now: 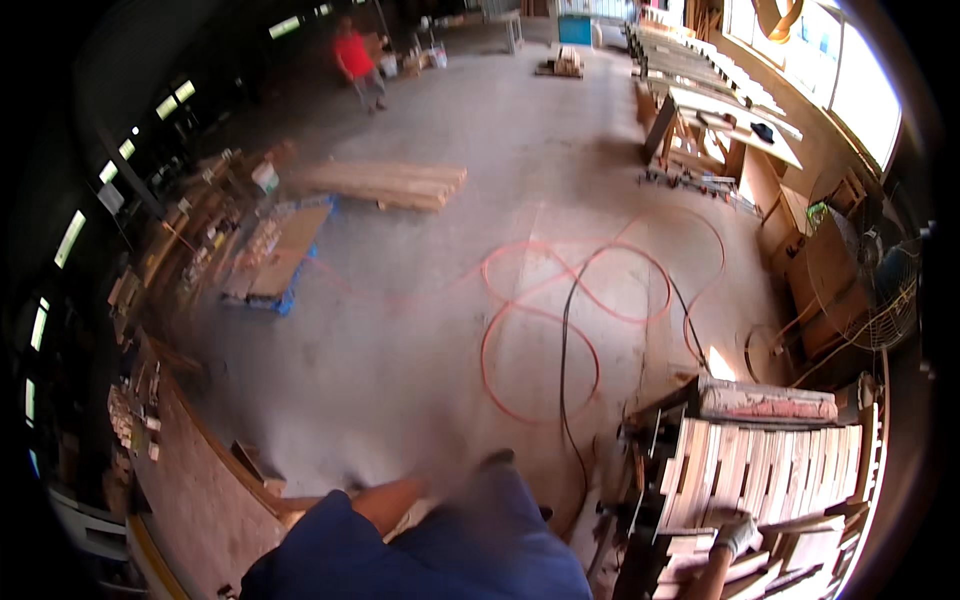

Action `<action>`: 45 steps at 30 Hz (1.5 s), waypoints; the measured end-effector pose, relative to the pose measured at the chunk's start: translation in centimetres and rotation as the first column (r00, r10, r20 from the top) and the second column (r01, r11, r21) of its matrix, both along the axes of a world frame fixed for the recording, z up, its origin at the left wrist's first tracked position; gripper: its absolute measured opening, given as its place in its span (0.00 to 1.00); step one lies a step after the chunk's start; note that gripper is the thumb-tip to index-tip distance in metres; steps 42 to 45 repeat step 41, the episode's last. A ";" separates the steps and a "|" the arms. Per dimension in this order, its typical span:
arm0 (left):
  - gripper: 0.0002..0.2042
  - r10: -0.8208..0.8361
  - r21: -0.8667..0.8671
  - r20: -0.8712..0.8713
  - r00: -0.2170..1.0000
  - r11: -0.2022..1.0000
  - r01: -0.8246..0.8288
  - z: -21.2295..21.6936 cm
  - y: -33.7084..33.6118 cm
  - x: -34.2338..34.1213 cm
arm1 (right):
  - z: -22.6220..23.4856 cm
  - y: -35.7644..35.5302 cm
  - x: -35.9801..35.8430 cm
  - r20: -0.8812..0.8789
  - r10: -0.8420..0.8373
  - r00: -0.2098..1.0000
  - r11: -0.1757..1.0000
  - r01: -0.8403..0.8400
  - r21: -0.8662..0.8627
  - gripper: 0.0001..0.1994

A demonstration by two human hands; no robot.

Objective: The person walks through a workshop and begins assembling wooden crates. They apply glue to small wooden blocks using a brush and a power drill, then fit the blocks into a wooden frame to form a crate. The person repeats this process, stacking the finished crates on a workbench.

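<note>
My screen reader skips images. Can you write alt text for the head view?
The person's gloved right hand rests on stacked wooden slats in a workshop. Orange hose loops over the concrete floor; another person stands far off.

Packages and labels, head view, workshop floor.

- Small white box-like package with a green patch [265, 177]: sits at the far end of the cluttered timber pile along the left side of the concrete floor, just left of the low stack of pale planks. Upright, slightly tilted. Print too small to tell.
- Flat brown cardboard sheets [285, 250]: lie on a blue pallet near that pile's right edge, one sheet overlapping another, long sides running away from the camera.
- White rectangular sheet or sign [110, 198]: stands at the dark left wall, tilted. Blurred; kind uncertain.

No screens seen.
</note>
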State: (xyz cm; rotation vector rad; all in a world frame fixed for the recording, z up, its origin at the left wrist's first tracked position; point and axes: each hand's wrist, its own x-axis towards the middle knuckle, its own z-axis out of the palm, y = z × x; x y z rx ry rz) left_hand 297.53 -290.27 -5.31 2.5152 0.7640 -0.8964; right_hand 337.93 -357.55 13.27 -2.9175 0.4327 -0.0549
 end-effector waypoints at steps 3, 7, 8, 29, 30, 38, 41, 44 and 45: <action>0.17 -0.581 0.189 0.025 0.814 0.802 0.567 -2.9 2.1 -4.9 | 1.5 -0.5 0.8 -0.097 -0.060 0.994 0.993 0.050 -0.106 0.13; 0.17 0.074 -0.069 -0.027 0.997 0.995 -0.075 0.3 2.6 -3.2 | 5.9 3.7 1.2 0.113 -0.081 0.990 0.990 0.094 -0.108 0.19; 0.15 0.028 0.000 -0.002 1.000 1.000 -0.028 0.2 3.1 -4.6 | 7.9 7.2 1.2 0.190 -0.047 0.981 0.994 0.065 -0.089 0.20; 0.12 0.620 -0.175 0.327 0.713 0.781 -0.599 -1.6 38.8 -8.0 | -8.3 67.0 -1.6 -0.686 0.464 0.561 0.877 -0.182 0.445 0.13; 0.12 0.610 -0.172 0.269 0.745 0.792 -0.586 -1.7 39.8 -7.1 | -10.1 67.1 -0.9 -0.752 0.394 0.528 0.882 0.015 0.471 0.13; 0.08 0.622 -0.263 -0.079 0.779 0.741 -0.618 -6.4 43.0 -9.4 | -15.4 84.7 8.1 -0.844 0.390 0.368 0.918 -0.090 0.386 0.12; 0.21 0.174 -0.143 -0.377 0.910 0.959 -0.243 -0.8 47.4 -2.7 | -25.6 91.0 17.5 -0.844 0.528 0.093 0.742 -0.533 0.406 0.22; 0.21 0.174 -0.143 -0.377 0.910 0.959 -0.243 -0.8 47.4 -2.7 | -25.6 91.0 17.5 -0.844 0.528 0.093 0.742 -0.533 0.406 0.22; 0.21 0.174 -0.143 -0.377 0.910 0.959 -0.243 -0.8 47.4 -2.7 | -25.6 91.0 17.5 -0.844 0.528 0.093 0.742 -0.533 0.406 0.22</action>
